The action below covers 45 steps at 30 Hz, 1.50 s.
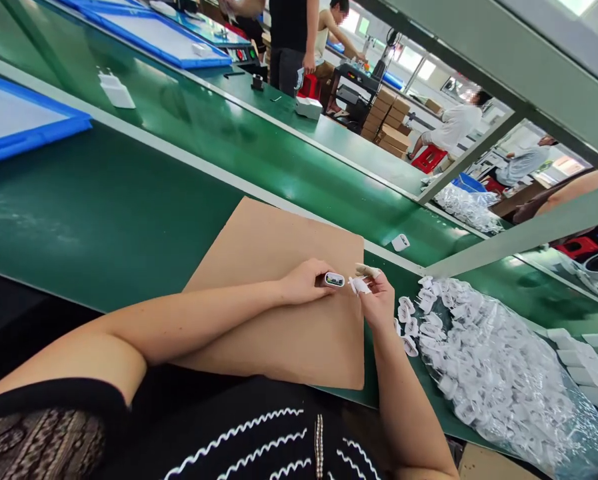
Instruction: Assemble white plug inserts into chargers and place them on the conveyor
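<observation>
Over a brown cardboard sheet [279, 340], my left hand [303, 283] grips a white charger housing [335, 280]. Its open end faces the right, and parts of a circuit board show inside. Close by, my right hand [377, 303] pinches a small white plug cap [360, 285] whose pins point toward the housing; a narrow gap separates the two. Pale coverings wrap some fingertips of the right hand. Loose white plug caps [407, 327] lie just right of that hand, beside a big heap of similar caps [503, 373] on clear plastic.
White housings [586, 367] stand in rows at far right. Beyond a pale rail [219, 172], the green belt carries a charger with pins [116, 91] and a small white housing [400, 243]. A blue-edged tray [33, 130] lies left. Metal frame bars [519, 240] cross the right. Several people work behind.
</observation>
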Motion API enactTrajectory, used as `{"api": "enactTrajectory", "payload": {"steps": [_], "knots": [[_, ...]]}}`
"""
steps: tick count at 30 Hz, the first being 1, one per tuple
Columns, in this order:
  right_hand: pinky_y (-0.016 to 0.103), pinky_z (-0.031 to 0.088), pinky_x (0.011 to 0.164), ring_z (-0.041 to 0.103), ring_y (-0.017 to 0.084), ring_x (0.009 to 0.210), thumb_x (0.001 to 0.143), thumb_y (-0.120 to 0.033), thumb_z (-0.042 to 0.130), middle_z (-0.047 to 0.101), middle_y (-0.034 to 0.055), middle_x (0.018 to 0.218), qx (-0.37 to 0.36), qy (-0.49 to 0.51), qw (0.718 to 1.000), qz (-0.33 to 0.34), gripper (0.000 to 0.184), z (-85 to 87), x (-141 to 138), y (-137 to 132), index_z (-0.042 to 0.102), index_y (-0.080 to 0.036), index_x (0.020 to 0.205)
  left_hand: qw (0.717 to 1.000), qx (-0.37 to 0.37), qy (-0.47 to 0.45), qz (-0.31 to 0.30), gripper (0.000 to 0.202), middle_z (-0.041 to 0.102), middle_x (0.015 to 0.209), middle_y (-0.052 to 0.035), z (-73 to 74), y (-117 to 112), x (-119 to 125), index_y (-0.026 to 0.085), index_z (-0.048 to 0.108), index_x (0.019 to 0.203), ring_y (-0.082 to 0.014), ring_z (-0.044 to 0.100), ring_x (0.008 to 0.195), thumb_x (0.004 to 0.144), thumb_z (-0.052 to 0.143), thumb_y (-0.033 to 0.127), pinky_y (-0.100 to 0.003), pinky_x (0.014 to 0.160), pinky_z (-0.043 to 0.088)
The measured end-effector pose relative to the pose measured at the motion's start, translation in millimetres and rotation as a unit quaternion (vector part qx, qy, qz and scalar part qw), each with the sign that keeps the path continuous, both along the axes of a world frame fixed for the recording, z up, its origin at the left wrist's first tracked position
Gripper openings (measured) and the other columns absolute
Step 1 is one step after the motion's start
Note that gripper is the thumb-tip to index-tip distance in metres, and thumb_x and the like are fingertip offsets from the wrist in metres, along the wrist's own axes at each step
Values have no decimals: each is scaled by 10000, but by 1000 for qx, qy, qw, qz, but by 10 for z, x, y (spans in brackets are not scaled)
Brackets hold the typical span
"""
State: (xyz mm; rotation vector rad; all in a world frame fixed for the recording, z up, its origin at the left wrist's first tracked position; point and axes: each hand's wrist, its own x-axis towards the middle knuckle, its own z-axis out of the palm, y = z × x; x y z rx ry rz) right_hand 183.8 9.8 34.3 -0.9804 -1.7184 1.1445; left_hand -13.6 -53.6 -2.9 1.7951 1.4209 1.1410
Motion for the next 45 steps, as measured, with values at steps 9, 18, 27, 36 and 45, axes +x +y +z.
{"api": "enactTrajectory", "payload": {"steps": [9, 18, 27, 36, 45], "knots": [[392, 597, 867, 696, 211, 962, 820, -328, 790, 676, 49, 1039, 54, 3, 994, 92, 230, 8, -22, -21, 737, -260, 1033, 1000, 18, -5, -7, 245, 757, 1066, -72, 8, -18, -13, 179, 735, 1055, -238, 643, 996, 840, 769, 291, -360, 915, 488], [391, 546, 817, 602, 240, 952, 955, -262, 627, 614, 82, 999, 320, -237, 914, 76, 219, 48, -106, -130, 732, -226, 1144, 1000, 16, 4, -20, 129, 742, 1014, -70, 67, -26, -26, 180, 727, 924, -235, 631, 976, 872, 736, 297, -350, 907, 477], [396, 520, 805, 587, 254, 939, 955, -204, 560, 623, 89, 985, 349, -262, 896, 82, 225, 88, -101, -115, 715, -210, 1118, 1000, 3, 9, -24, 138, 721, 1004, -75, 82, -19, -36, 175, 735, 910, -237, 627, 982, 869, 746, 306, -351, 919, 478], [397, 525, 851, 618, 246, 984, 962, -245, 557, 626, 84, 1014, 294, -247, 919, 91, 196, 60, -113, -91, 686, -221, 1109, 1000, 5, 0, -23, 131, 732, 1016, -78, 84, -20, -35, 188, 747, 903, -247, 635, 999, 864, 747, 313, -359, 921, 492], [406, 408, 874, 541, 239, 890, 910, -194, 565, 584, 49, 917, 353, -335, 871, 67, 155, 88, -119, -100, 681, -226, 1008, 1000, 6, -4, -28, 128, 726, 978, -74, 79, -7, -45, 182, 742, 871, -240, 632, 958, 862, 741, 310, -366, 918, 483]]}}
